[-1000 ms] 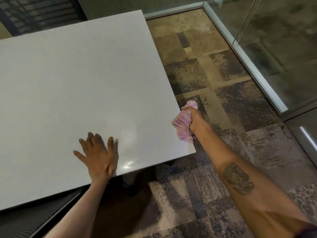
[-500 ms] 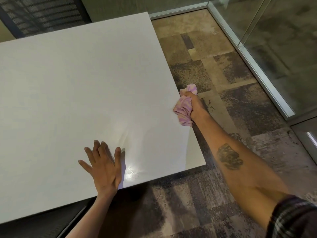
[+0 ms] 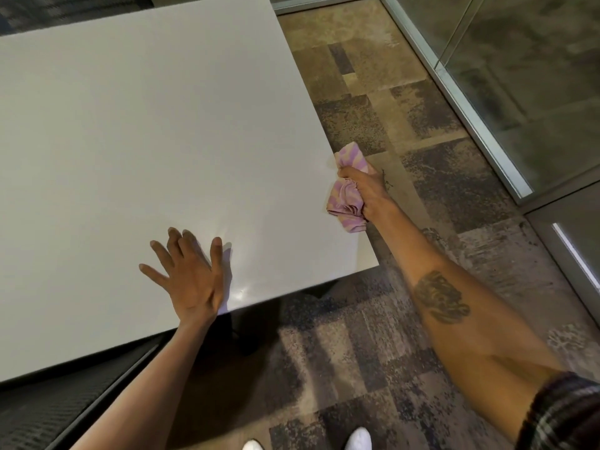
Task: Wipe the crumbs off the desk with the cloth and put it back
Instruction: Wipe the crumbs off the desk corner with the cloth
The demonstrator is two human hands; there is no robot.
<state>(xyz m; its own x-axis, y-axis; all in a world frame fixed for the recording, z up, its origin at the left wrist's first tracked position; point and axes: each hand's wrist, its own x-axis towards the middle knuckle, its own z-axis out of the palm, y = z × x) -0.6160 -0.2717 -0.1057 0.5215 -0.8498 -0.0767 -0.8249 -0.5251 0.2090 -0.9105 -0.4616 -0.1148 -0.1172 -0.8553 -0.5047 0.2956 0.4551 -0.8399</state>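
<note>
Head view: right hand (image 3: 368, 190) fingers clamp the cloth (image 3: 345, 203) at the desk (image 3: 146, 125) right edge; left hand (image 3: 191, 277) fingers splayed flat.

Head view. The left hand (image 3: 191, 280) lies flat, fingers spread, on the white desk (image 3: 146, 125) near its front edge. The right hand (image 3: 368, 190) is closed around a bunched pink-and-purple cloth (image 3: 345, 203) at the desk's right edge — part of the cloth rests on the surface, part overhangs the patterned carpet (image 3: 406, 125). The right forearm bears a tattoo (image 3: 441, 297) above a plaid sleeve (image 3: 565, 417). White shoe tips (image 3: 358, 441) show below — a glass partition (image 3: 519, 76) stands at upper right.
</note>
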